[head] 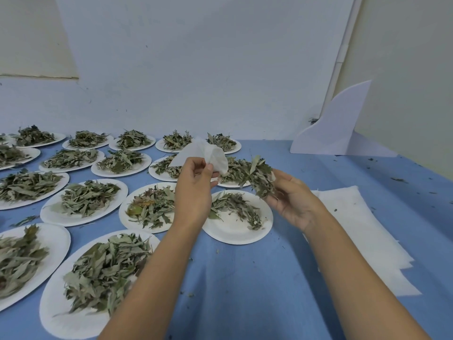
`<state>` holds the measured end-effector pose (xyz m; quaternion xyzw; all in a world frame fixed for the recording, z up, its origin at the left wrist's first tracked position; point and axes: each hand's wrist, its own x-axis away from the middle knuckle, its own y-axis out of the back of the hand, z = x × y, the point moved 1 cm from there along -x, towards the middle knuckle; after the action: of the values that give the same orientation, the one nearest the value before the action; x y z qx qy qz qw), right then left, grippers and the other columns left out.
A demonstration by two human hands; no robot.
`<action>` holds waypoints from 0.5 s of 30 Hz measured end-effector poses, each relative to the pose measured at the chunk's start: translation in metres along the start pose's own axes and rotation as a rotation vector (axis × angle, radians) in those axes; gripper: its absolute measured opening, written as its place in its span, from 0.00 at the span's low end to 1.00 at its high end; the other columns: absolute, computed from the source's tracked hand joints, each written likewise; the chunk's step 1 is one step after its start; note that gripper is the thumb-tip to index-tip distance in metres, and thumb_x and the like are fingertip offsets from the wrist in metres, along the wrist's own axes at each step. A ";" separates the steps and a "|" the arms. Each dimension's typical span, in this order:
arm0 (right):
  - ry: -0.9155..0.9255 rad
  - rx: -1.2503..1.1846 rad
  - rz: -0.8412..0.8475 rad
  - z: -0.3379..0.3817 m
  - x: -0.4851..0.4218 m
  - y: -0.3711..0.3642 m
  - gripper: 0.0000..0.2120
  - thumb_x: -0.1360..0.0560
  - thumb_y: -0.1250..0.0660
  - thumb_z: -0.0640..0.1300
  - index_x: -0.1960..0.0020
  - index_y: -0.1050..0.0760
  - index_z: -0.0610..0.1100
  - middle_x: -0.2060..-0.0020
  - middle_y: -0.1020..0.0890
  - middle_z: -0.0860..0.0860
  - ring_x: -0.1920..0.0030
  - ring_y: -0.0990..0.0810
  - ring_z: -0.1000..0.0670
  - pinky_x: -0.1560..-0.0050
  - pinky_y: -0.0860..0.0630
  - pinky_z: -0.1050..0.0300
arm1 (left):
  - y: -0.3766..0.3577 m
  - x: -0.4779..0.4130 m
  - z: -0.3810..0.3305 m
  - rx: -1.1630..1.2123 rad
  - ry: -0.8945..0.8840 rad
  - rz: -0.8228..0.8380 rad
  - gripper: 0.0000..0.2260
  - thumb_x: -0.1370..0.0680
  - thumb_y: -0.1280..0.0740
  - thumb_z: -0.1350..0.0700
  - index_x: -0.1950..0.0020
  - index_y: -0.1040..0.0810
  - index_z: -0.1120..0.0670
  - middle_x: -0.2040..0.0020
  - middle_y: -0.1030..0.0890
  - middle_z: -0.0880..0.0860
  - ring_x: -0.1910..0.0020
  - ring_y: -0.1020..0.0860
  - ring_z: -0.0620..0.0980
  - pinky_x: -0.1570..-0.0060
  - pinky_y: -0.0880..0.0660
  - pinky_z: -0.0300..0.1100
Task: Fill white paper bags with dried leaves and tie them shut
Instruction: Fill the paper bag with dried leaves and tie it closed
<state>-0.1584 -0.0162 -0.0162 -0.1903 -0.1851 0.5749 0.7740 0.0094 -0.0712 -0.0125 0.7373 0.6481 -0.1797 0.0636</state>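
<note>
The left hand (pixel 193 190) pinched a white paper bag (pixel 208 153) in its grip; the right hand (pixel 291 204) clutched dried leaves (pixel 259 177). Filling seemed barely begun, with tying not yet done.

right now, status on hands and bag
Left hand pinches bag, held above plates. Right hand holds leaves beside it, not yet in. Nothing between them.

I log: tabletop (pixel 245 278) plain blue; plates (pixel 232 233) white; leaves (pixel 105 266) dull grey-green, a few brown; bag (pixel 210 153) white; sheets (pixel 362 229) white; wall (pixel 196 69) pale bluish-white.
</note>
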 end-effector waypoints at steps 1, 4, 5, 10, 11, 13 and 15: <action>0.004 0.012 0.025 0.000 0.001 -0.001 0.13 0.35 0.31 0.36 0.50 0.21 0.37 0.63 0.15 0.45 0.65 0.16 0.52 0.67 0.20 0.60 | 0.000 0.000 0.001 -0.001 0.003 0.007 0.07 0.18 0.41 0.59 0.54 0.30 0.49 0.53 0.22 0.51 0.58 0.21 0.37 0.59 0.23 0.30; 0.011 0.125 0.095 -0.002 -0.001 -0.005 0.13 0.39 0.30 0.37 0.54 0.18 0.40 0.64 0.15 0.47 0.66 0.16 0.54 0.65 0.18 0.58 | -0.003 0.001 0.004 -0.007 0.018 0.046 0.07 0.18 0.41 0.59 0.54 0.29 0.49 0.54 0.22 0.50 0.57 0.20 0.40 0.59 0.22 0.32; 0.012 0.162 0.110 -0.002 -0.001 -0.005 0.11 0.39 0.30 0.38 0.57 0.17 0.42 0.64 0.15 0.48 0.65 0.16 0.54 0.62 0.17 0.57 | -0.004 0.001 0.005 -0.003 0.027 0.061 0.07 0.18 0.40 0.59 0.54 0.29 0.49 0.55 0.22 0.49 0.58 0.20 0.41 0.59 0.22 0.33; 0.046 0.245 0.166 -0.002 0.000 -0.006 0.08 0.38 0.30 0.38 0.64 0.14 0.48 0.65 0.15 0.50 0.65 0.17 0.55 0.60 0.18 0.60 | -0.006 0.002 0.011 -0.063 0.017 0.098 0.08 0.19 0.39 0.58 0.55 0.27 0.47 0.55 0.20 0.50 0.60 0.20 0.39 0.56 0.22 0.37; 0.059 0.218 0.173 -0.002 0.000 -0.005 0.09 0.36 0.31 0.36 0.64 0.14 0.47 0.65 0.15 0.50 0.66 0.17 0.55 0.64 0.19 0.61 | -0.006 0.002 0.011 -0.071 0.017 0.093 0.08 0.19 0.39 0.58 0.55 0.27 0.47 0.55 0.20 0.51 0.58 0.19 0.41 0.54 0.22 0.40; 0.086 0.171 0.181 0.000 0.001 -0.005 0.10 0.35 0.32 0.35 0.63 0.14 0.46 0.65 0.15 0.49 0.66 0.17 0.55 0.67 0.21 0.64 | -0.005 0.002 0.012 -0.069 0.026 0.071 0.08 0.19 0.39 0.58 0.55 0.27 0.47 0.54 0.20 0.50 0.56 0.19 0.44 0.52 0.22 0.43; 0.100 0.162 0.190 0.001 0.001 -0.005 0.09 0.36 0.32 0.36 0.63 0.15 0.46 0.65 0.15 0.49 0.67 0.17 0.55 0.68 0.22 0.64 | -0.004 0.001 0.012 -0.051 0.033 0.057 0.08 0.19 0.39 0.58 0.54 0.27 0.47 0.55 0.21 0.49 0.56 0.20 0.44 0.52 0.22 0.42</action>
<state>-0.1546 -0.0163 -0.0131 -0.1722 -0.0805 0.6487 0.7369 0.0032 -0.0733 -0.0241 0.7564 0.6322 -0.1492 0.0768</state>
